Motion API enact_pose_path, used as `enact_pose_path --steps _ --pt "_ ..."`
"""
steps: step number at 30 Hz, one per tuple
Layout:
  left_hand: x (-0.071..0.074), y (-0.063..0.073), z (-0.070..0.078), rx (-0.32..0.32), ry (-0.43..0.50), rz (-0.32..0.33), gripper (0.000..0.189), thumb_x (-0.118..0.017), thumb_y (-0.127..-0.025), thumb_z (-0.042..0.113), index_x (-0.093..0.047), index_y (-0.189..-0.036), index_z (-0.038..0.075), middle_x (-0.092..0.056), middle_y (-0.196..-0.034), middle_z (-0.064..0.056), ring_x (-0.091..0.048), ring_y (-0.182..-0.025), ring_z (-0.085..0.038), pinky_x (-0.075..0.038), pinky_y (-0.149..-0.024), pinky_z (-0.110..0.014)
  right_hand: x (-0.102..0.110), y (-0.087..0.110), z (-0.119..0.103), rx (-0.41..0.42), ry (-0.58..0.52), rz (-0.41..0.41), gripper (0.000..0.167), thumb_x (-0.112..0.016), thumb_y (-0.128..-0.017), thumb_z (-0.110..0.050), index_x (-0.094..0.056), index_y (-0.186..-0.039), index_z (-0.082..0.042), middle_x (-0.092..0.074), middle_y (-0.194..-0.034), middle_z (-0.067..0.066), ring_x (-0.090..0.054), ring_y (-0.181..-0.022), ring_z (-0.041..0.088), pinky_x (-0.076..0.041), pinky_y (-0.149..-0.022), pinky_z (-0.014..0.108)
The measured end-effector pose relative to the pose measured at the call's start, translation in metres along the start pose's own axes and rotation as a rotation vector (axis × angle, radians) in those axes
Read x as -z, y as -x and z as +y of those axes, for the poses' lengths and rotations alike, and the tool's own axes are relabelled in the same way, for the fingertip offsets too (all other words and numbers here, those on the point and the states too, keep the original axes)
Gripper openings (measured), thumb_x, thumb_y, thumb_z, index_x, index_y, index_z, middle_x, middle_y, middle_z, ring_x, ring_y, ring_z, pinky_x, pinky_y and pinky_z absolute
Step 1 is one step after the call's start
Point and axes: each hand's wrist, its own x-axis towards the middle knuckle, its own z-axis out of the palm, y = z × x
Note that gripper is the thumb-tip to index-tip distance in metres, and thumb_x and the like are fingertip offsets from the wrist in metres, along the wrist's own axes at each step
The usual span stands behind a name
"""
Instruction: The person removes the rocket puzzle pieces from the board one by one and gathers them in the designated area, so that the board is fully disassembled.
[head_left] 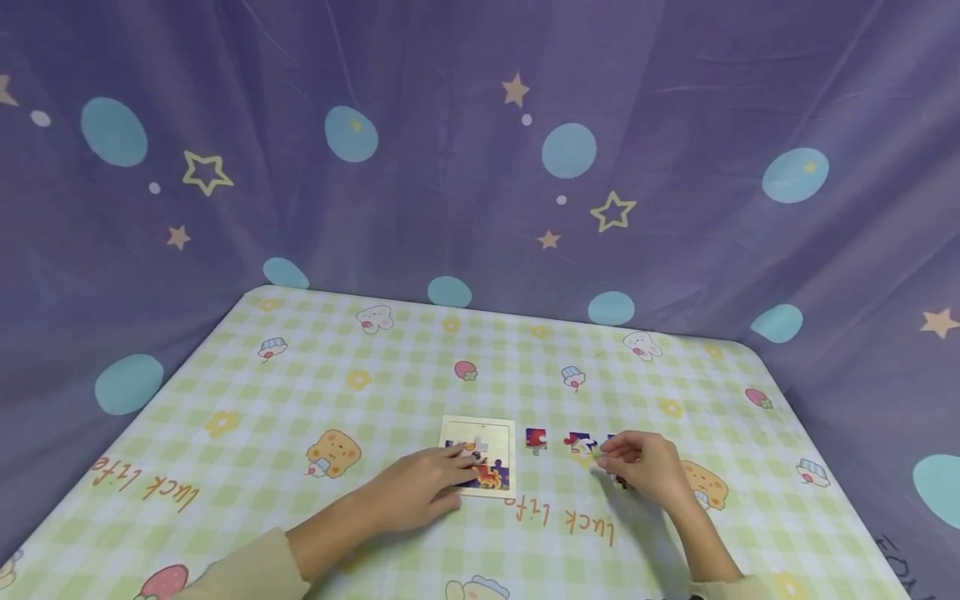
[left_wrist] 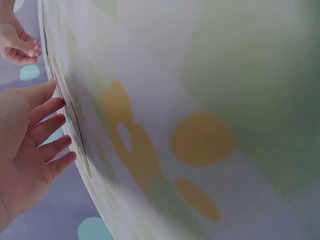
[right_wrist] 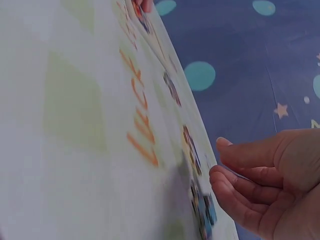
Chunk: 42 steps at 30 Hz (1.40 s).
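A light wooden puzzle tray (head_left: 513, 450) lies on the table, with colourful joined pieces (head_left: 491, 477) across its lower part and bare wood above. My left hand (head_left: 420, 493) reaches over its left side, fingers loosely spread at the tray in the left wrist view. A red and blue jigsaw piece (head_left: 536, 438) lies just right of the tray, and another jigsaw piece (head_left: 579, 440) farther right. My right hand (head_left: 651, 468) hovers beside the loose pieces, partly covering some. In the right wrist view its thumb and bent fingers stand apart, with nothing visible between them.
A green and white checked cloth (head_left: 405, 375) with printed cartoon figures and lettering covers the table. Behind its far edge hangs a purple curtain (head_left: 465, 208) with stars and blue ovals. More loose pieces (right_wrist: 202, 210) lie below the right hand.
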Motion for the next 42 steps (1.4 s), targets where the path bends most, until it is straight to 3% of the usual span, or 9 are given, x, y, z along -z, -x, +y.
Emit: enact_pose_path --steps 9,19,28,42 --pt "0.002 0.011 -0.004 -0.027 -0.071 -0.054 0.049 -0.065 -0.096 0.029 -0.057 -0.139 0.006 -0.050 -0.147 -0.010 -0.043 -0.138 -0.030 -0.037 -0.112 -0.048 -0.027 -0.013 -0.022 0.138 -0.071 -0.062 0.010 -0.081 -0.080 -0.004 -0.073 -0.088 -0.003 -0.071 -0.076 0.000 -0.064 -0.067 0.013 -0.054 -0.062 0.023" --pt "0.003 0.019 -0.007 -0.035 -0.040 -0.080 0.053 -0.063 -0.097 0.031 -0.053 -0.143 0.005 -0.045 -0.151 -0.010 -0.039 -0.141 -0.027 -0.036 -0.112 -0.049 -0.057 -0.031 -0.050 0.217 -0.082 -0.155 0.010 -0.080 -0.080 -0.004 -0.073 -0.087 -0.004 -0.070 -0.077 -0.003 -0.062 -0.068 0.010 -0.054 -0.064 0.023" --pt "0.002 0.017 -0.010 -0.040 -0.011 -0.076 0.053 -0.063 -0.097 0.033 -0.054 -0.142 0.007 -0.045 -0.151 -0.009 -0.040 -0.140 -0.026 -0.038 -0.110 -0.049 -0.081 -0.040 -0.071 0.329 -0.097 -0.235 0.010 -0.079 -0.082 -0.005 -0.072 -0.088 -0.002 -0.070 -0.079 0.001 -0.063 -0.068 0.011 -0.053 -0.064 0.021" --pt "0.007 0.015 -0.009 -0.027 -0.002 -0.095 0.053 -0.065 -0.096 0.030 -0.054 -0.142 0.007 -0.044 -0.151 -0.010 -0.039 -0.140 -0.025 -0.037 -0.111 -0.048 -0.098 -0.043 -0.084 0.355 -0.072 -0.306 0.005 -0.074 -0.087 -0.005 -0.073 -0.092 -0.003 -0.071 -0.083 0.002 -0.063 -0.071 0.011 -0.052 -0.066 0.021"
